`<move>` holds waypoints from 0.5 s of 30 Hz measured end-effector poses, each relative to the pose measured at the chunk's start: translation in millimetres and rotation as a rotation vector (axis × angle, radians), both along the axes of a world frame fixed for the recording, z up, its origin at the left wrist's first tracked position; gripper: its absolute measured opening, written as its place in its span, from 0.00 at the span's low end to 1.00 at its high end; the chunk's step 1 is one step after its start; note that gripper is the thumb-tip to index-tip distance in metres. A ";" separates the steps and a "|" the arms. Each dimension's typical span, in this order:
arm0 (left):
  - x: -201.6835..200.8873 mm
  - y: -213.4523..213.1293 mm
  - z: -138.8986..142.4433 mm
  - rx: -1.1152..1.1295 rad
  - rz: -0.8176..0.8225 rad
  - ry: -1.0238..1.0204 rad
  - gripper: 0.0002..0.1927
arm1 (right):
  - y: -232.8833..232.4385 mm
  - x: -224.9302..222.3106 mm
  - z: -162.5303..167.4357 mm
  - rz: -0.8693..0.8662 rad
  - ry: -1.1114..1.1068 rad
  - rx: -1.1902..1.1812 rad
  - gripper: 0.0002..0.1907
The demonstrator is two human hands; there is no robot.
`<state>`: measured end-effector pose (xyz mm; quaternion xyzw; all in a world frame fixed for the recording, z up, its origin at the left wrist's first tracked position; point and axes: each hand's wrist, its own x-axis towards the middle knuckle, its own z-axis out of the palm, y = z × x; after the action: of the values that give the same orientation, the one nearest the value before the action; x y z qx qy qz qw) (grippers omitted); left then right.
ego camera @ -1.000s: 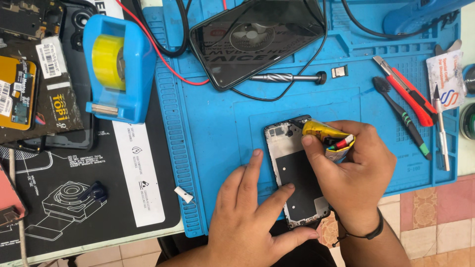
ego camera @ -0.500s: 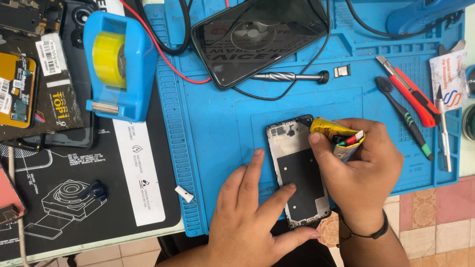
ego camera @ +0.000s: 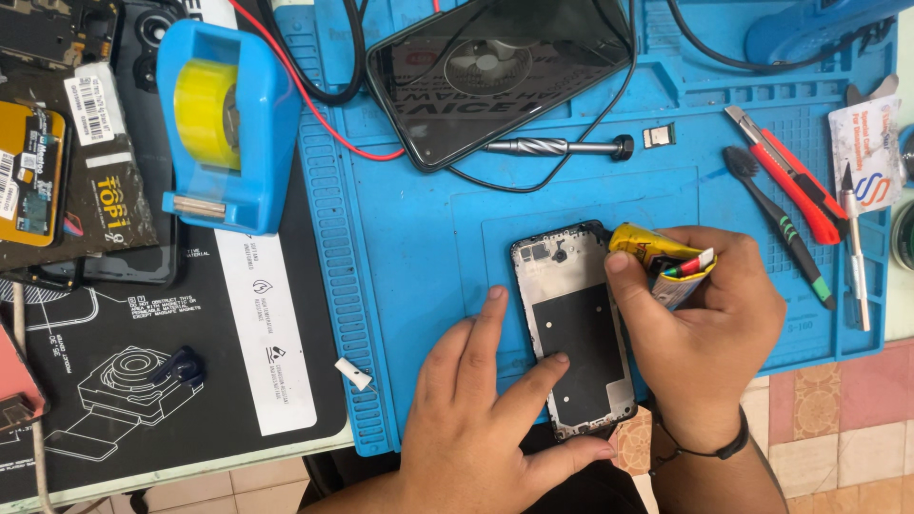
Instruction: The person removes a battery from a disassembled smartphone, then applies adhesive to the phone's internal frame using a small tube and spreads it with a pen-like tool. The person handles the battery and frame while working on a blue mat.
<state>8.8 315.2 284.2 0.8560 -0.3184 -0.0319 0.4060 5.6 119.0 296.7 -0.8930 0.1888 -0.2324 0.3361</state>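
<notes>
On blue mat [ego camera: 428, 286], left hand [ego camera: 486, 419] flat pins phone frame [ego camera: 576, 333]; right hand [ego camera: 705, 324] squeezes yellow tube [ego camera: 647, 246]

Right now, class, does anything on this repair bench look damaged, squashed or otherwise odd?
The yellow glue tube in the right hand is badly crumpled and rolled at its end. The phone frame held flat by the left hand lies open, its insides bare. A small tray lies loose on the blue mat.
</notes>
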 end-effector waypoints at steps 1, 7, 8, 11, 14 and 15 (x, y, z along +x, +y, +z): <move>0.1 0.2 -0.1 -0.004 -0.003 -0.002 0.35 | 0.0 -0.4 0.0 0.002 -0.004 -0.001 0.16; 0.7 -0.4 -0.5 -0.014 -0.015 0.012 0.35 | -1.2 -1.7 -0.5 0.003 -0.013 -0.026 0.16; 1.1 -0.4 -0.7 -0.017 -0.017 0.008 0.35 | -1.2 -1.8 -0.9 0.001 -0.017 -0.025 0.16; 1.5 0.3 -0.4 -0.022 -0.014 0.010 0.35 | -1.2 -2.3 -2.3 -0.019 -0.026 -0.016 0.15; 1.4 0.3 0.2 -0.021 -0.011 0.025 0.34 | -1.1 -2.8 -3.0 -0.025 -0.033 -0.008 0.15; 1.4 0.3 0.4 -0.019 -0.011 0.031 0.34 | -1.0 -3.0 -3.0 -0.025 -0.034 -0.009 0.15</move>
<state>10.2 315.5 284.6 0.8498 -0.3169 -0.0445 0.4188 2.7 117.9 293.6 -0.8879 0.1932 -0.2529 0.3323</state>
